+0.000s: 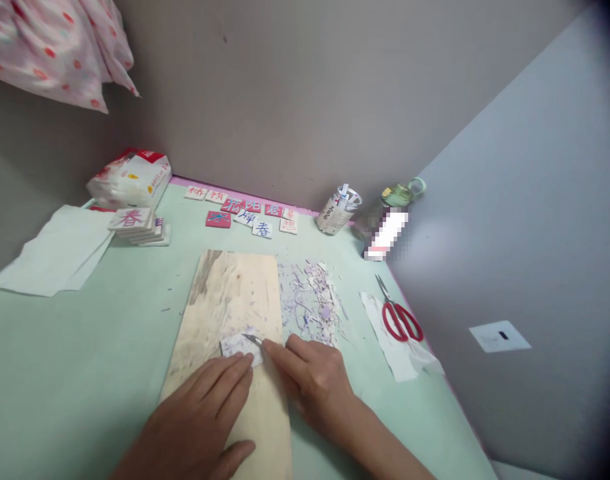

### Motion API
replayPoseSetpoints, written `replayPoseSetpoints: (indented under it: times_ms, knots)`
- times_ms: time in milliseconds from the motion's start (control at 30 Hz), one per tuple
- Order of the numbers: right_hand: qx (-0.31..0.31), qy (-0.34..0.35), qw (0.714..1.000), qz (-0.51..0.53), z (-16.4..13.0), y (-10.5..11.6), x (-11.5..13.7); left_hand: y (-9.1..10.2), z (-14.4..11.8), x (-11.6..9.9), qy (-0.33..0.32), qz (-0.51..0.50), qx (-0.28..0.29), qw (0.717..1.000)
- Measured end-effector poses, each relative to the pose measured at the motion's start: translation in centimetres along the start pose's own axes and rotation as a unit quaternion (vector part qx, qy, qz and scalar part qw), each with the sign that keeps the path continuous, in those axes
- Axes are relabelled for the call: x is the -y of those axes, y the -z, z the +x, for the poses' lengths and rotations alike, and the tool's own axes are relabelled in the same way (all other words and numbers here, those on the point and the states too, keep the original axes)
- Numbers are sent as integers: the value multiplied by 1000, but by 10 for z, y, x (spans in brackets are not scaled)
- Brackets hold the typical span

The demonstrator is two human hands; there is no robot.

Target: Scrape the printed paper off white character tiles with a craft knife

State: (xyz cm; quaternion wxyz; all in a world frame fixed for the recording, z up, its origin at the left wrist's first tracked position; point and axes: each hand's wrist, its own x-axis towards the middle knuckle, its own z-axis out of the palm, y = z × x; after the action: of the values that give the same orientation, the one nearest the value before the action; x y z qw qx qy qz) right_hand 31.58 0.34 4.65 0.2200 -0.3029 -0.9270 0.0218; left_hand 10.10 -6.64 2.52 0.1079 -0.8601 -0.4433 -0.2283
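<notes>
One white tile (236,345) lies flat on the wooden board (242,287), faint purplish marks across its face, and I have both hands at it from my end of the feed. I see the left hand (205,408) laid over the board, fingers stretched out side by side, their tips pressing on the tile's near edge, the thumb held apart; it grips nothing. My right hand (317,379) is clamped on a slim knife (253,339), its blade tip on the tile; the two hands are close but apart.

Just right of the board I make out a scatter of purple and white shavings (322,303) on the pale green table (119,353). Farther right, red-handled scissors (402,320) lie partly on a crumpled white paper (397,363).

Beyond the board, along the far edge, I count several red and white lettered tiles (263,229), with a printed can (335,215) and a green-topped bottle (397,195) to their right. On my left stand a stack of tiles (132,220), white sheets (57,253) and a tissue pack (129,179). A blurred patch hides whatever stands before the bottle.
</notes>
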Motion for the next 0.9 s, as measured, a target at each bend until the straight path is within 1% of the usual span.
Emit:
replayPoseSetpoints:
  times_ms: [67, 100, 300, 367, 500, 533, 800, 900]
  knots:
    - [25, -6, 1000, 16, -3, 2, -1, 2, 2, 0, -6, 1, -1, 1000]
    - [27, -6, 999, 19, -4, 3, -2, 2, 2, 0, -8, 0, 1, 1000]
    - [-16, 11, 999, -27, 1, -2, -1, -1, -3, -1, 11, -2, 8, 1000]
    - [-20, 12, 999, -23, 4, -2, -1, -3, -4, -1, 18, -11, 9, 1000]
    - [32, -8, 999, 29, -1, 5, -3, -3, -3, -1, 13, -15, 8, 1000]
    - [37, -10, 999, 31, -3, 6, -3, -2, -3, -1, 10, -14, 7, 1000]
    - [-24, 18, 999, -25, -5, -3, 0, -3, -4, -2, 22, -24, 4, 999]
    - [-11, 11, 1000, 2, -7, 1, -2, -2, -5, -1, 17, -21, 1, 1000]
